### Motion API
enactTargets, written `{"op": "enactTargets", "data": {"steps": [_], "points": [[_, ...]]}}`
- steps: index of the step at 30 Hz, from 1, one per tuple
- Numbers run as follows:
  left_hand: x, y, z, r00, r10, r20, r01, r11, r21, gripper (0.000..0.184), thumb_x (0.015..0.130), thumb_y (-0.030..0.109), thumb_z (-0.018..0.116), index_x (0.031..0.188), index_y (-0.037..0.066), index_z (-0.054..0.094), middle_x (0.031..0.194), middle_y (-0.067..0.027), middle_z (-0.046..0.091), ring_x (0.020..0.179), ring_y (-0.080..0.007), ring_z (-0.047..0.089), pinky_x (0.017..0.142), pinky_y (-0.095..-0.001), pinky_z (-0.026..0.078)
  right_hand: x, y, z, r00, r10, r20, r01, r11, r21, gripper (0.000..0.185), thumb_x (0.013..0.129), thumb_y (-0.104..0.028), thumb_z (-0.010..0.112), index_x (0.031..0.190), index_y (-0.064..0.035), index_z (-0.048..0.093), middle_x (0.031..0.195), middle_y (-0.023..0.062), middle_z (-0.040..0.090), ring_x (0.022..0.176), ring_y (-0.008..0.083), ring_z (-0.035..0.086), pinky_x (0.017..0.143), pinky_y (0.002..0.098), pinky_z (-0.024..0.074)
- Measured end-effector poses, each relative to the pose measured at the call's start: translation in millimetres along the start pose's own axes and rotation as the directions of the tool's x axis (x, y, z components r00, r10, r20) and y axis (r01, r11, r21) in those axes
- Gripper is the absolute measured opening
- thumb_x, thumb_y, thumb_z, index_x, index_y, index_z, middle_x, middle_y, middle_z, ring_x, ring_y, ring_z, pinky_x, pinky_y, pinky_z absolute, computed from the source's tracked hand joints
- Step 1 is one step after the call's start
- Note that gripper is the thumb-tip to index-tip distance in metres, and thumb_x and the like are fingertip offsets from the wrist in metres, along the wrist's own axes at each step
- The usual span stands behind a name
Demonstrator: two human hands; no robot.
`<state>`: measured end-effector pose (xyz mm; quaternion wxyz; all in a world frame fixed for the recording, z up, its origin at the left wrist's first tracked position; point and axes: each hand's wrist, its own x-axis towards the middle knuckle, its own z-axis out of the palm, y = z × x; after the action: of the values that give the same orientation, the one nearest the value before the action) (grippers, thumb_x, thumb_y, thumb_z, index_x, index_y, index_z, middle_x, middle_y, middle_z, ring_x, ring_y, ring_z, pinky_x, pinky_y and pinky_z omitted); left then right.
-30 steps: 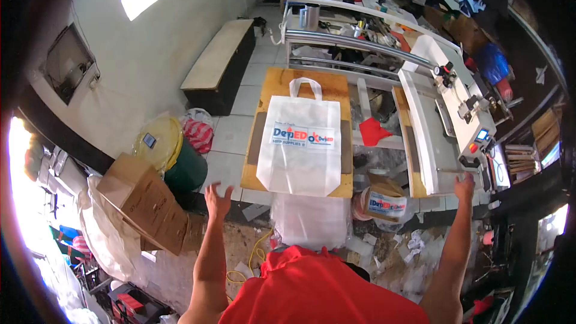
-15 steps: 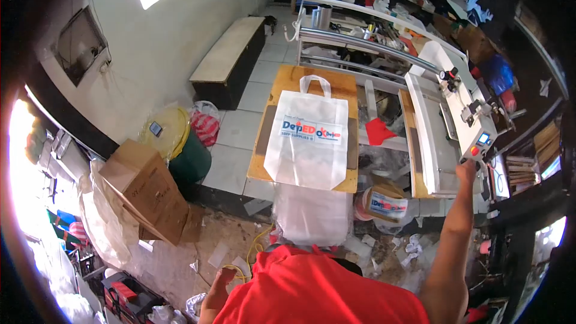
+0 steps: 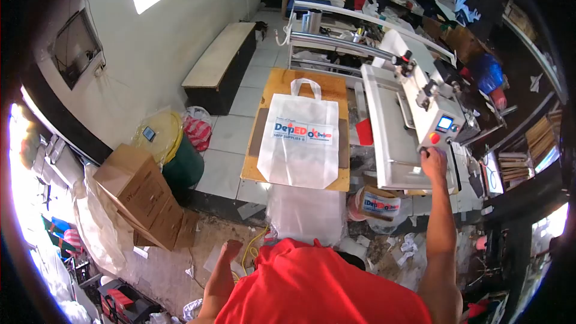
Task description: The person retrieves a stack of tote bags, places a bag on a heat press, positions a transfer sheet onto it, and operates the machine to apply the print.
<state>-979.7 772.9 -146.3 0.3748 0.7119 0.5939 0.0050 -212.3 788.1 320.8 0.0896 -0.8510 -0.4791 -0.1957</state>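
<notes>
Clock positions are read from the bag, with 12 o'clock at the top of the view. At 8 o'clock, a brown box [image 3: 139, 195] leans at a tilt, with a translucent sheet [image 3: 96, 231] beside its left side. At 9 o'clock is a green bin [image 3: 185, 167] with a yellow lid [image 3: 173, 144]; a phone [image 3: 149, 134] rests on the lid. A striped sack [image 3: 197, 134] sits just beside the bin, on its right. The left hand [image 3: 230, 249] is at 7 o'clock, above the floor [image 3: 159, 276] and near a yellow cord [image 3: 248, 253]; whether its fingers are curled or spread cannot be determined. The white bag [image 3: 298, 162] lies flat on a wooden board [image 3: 252, 172], printed face up, handle loop toward 12 o'clock. The board shows along both sides of the bag. At 6 o'clock, a white stack [image 3: 305, 213] is located below the board edge. A red cloth [image 3: 363, 132] is at 3 o'clock, near the board. A printed carton [image 3: 380, 204] is at 4 o'clock. The press [image 3: 393, 138] occupies 3 o'clock, apart from the bag; its control box [image 3: 449, 127] carries a lit screen [image 3: 444, 122] and a red button [image 3: 434, 138]. The right hand [image 3: 434, 165], also at 3 o'clock, has its fingers closed around the press handle [image 3: 423, 150], below the control box.
</notes>
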Motion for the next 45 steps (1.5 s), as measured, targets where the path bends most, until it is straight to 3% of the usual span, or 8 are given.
{"op": "enactTargets", "data": {"steps": [7, 14, 16, 20, 25, 34, 35, 45], "points": [[16, 22, 0, 0.959, 0.11, 0.26, -0.253, 0.744, 0.618, 0.037, 0.077, 0.021, 0.065, 0.113, 0.023, 0.069, 0.116, 0.0025, 0.069, 0.106, -0.0216, 0.065, 0.091, -0.0358, 0.053, -14, -101, 6, 0.949, -0.283, -0.139, 0.315, 0.874, 0.369, 0.038, 0.084, -0.038, 0.068, 0.067, -0.0055, 0.06, 0.075, 0.0146, 0.063, 0.077, 0.0365, 0.059, 0.075, 0.0507, 0.042], [-32, 37, -22, 0.886, -0.344, 0.31, 0.306, 0.938, 0.165, 0.043, 0.077, 0.025, 0.067, 0.12, 0.024, 0.066, 0.114, 0.0028, 0.069, 0.108, -0.0174, 0.064, 0.09, -0.0333, 0.054, -30, -229, 12, 0.898, -0.325, -0.296, 0.421, 0.831, 0.363, 0.035, 0.086, -0.039, 0.065, 0.07, -0.0092, 0.061, 0.074, 0.0106, 0.064, 0.078, 0.0327, 0.06, 0.078, 0.0497, 0.035], [-32, 2, -1, 0.95, 0.073, 0.304, -0.222, 0.841, 0.493, 0.037, 0.08, 0.025, 0.066, 0.117, 0.022, 0.067, 0.108, 0.0015, 0.07, 0.095, -0.0151, 0.068, 0.08, -0.034, 0.058, -35, -261, 8, 0.892, -0.332, -0.305, 0.431, 0.827, 0.36, 0.034, 0.087, -0.039, 0.064, 0.07, -0.0098, 0.061, 0.075, 0.0101, 0.064, 0.079, 0.0321, 0.06, 0.078, 0.049, 0.0345], [-44, -28, 13, 0.959, -0.023, 0.283, -0.138, 0.833, 0.536, 0.031, 0.083, 0.023, 0.065, 0.113, 0.018, 0.068, 0.103, -0.0002, 0.071, 0.08, -0.0134, 0.069, 0.07, -0.0338, 0.06, -44, -323, -3, 0.889, -0.339, -0.308, 0.44, 0.82, 0.367, 0.033, 0.088, -0.039, 0.063, 0.069, -0.0112, 0.058, 0.075, 0.0076, 0.064, 0.081, 0.0291, 0.06, 0.078, 0.0466, 0.0325], [-98, -13, -6, 0.793, -0.57, 0.215, 0.608, 0.725, -0.323, 0.044, 0.084, 0.05, 0.057, 0.106, 0.016, 0.073, 0.103, -0.013, 0.072, 0.095, -0.0285, 0.069, 0.085, -0.0403, 0.054, -50, -367, -7, 0.873, -0.341, -0.35, 0.467, 0.793, 0.392, 0.034, 0.088, -0.038, 0.063, 0.068, -0.0119, 0.056, 0.072, 0.0059, 0.062, 0.079, 0.0275, 0.059, 0.078, 0.0463, 0.0314], [-155, -88, 63, 0.962, -0.134, -0.236, 0.022, 0.905, -0.424, 0.038, 0.082, 0.045, 0.064, 0.093, 0.01, 0.073, 0.07, -0.0068, 0.069, 0.062, -0.0203, 0.067, 0.059, -0.0367, 0.054, -71, -334, -52, 0.785, -0.366, -0.5, 0.619, 0.502, 0.604, 0.024, 0.084, -0.016, 0.066, 0.106, -0.0071, 0.06, 0.102, 0.0122, 0.06, 0.101, 0.0316, 0.055, 0.092, 0.0463, 0.0374], [-166, -11, 21, 0.727, -0.684, 0.063, 0.603, 0.592, -0.535, 0.036, 0.084, 0.042, 0.063, 0.091, 0.009, 0.073, 0.068, -0.0084, 0.068, 0.06, -0.0199, 0.066, 0.058, -0.0376, 0.054, -82, -314, -60, 0.79, -0.346, -0.506, 0.612, 0.471, 0.635, 0.031, 0.084, -0.011, 0.064, 0.114, -0.0062, 0.058, 0.109, 0.0139, 0.058, 0.106, 0.0331, 0.054, 0.095, 0.0459, 0.0385], [-184, 111, 62, 0.944, -0.318, -0.085, 0.307, 0.944, -0.122, 0.038, 0.089, 0.038, 0.052, 0.093, 0.005, 0.07, 0.101, -0.0184, 0.069, 0.098, -0.0355, 0.065, 0.086, -0.0453, 0.051, -159, -57, 101, 0.897, 0.211, 0.389, -0.43, 0.211, 0.878, 0.018, 0.096, -0.019, 0.057, 0.108, -0.0043, 0.056, 0.099, 0.0111, 0.064, 0.087, 0.0214, 0.063, 0.08, 0.0349, 0.0502]]}}
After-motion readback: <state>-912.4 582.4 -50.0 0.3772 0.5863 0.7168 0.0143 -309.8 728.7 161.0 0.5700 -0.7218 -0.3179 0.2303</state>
